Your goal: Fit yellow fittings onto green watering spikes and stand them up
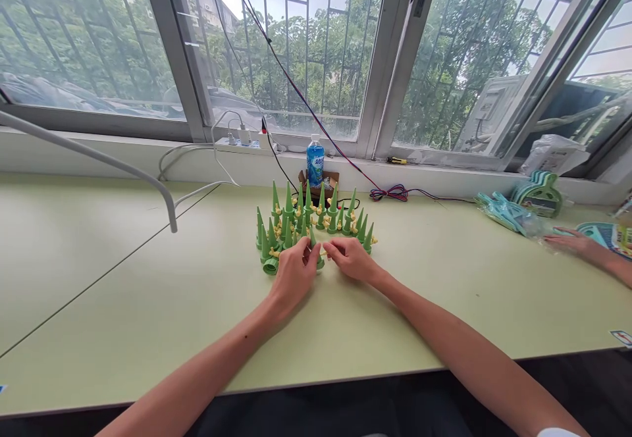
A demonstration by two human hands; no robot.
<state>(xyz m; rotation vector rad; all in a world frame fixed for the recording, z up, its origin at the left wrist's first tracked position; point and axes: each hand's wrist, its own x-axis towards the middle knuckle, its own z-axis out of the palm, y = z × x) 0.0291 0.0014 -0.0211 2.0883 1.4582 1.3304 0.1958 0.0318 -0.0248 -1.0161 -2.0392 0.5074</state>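
A cluster of several green cone-shaped plastic spikes (306, 216) with small yellow fittings stands upright on the pale green table (148, 292). My left hand (292, 271) is closed around one green spike at the cluster's front edge. My right hand (351, 257) pinches a small yellow part right next to it, and the fingertips of both hands almost touch. One green spike (270, 266) lies tipped at the front left, just beside my left hand.
A blue-labelled bottle (315, 160) and a small brown box (330, 180) stand behind the cluster. Red and black cables (390, 193) cross the sill. Another person's hand (573, 242) rests at the far right near teal plastic items (508, 213). A white tube (99, 160) reaches over the left.
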